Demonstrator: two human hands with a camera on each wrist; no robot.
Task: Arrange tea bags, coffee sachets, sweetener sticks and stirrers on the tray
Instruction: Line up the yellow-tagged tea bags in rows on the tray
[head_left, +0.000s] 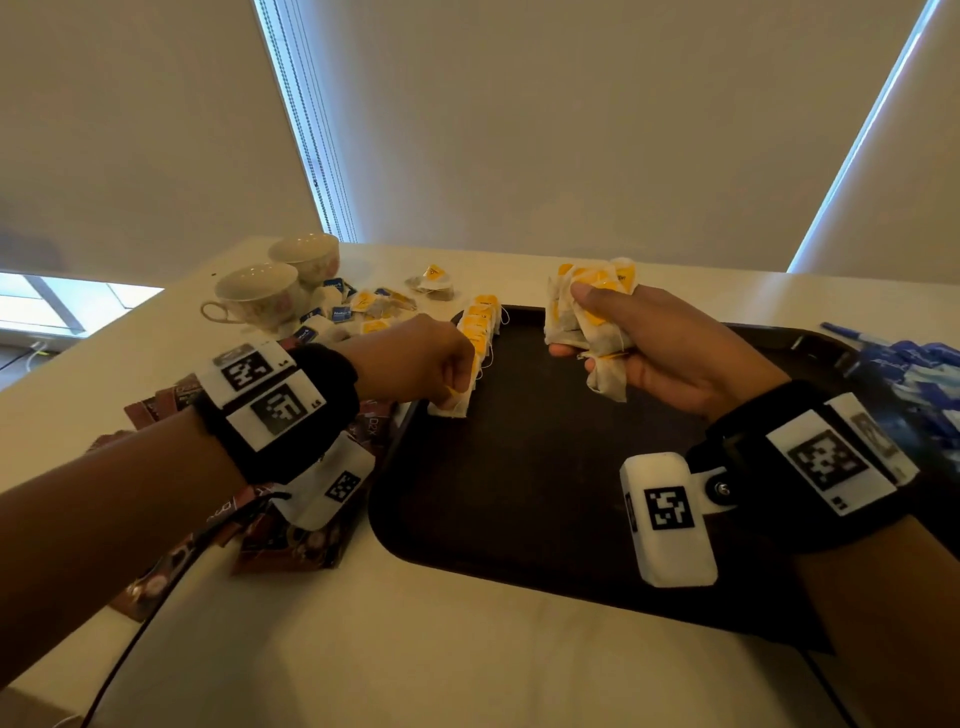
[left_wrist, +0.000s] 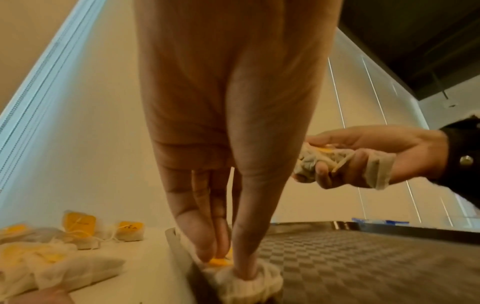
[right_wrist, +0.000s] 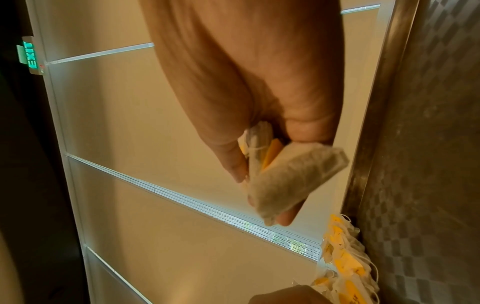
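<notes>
A dark brown tray (head_left: 519, 483) lies on the white table. A row of tea bags with yellow tags (head_left: 480, 325) runs along its left edge. At the near end of that row my left hand (head_left: 457, 387) pinches one tea bag (head_left: 452, 408) down against the tray. In the left wrist view the thumb and fingers (left_wrist: 207, 246) press into this tea bag (left_wrist: 249, 286). My right hand (head_left: 569, 322) hovers over the tray's far side and grips a bunch of tea bags (head_left: 602, 317); the right wrist view shows this bunch (right_wrist: 291, 181) between thumb and fingers.
Two teacups (head_left: 260, 293), loose tea bags (head_left: 434, 283) and blue sweetener sachets (head_left: 337, 312) sit at the far left. Brown coffee sachets (head_left: 291, 545) lie under my left wrist. Blue stirrers (head_left: 909, 364) lie right of the tray. The table's front edge is near.
</notes>
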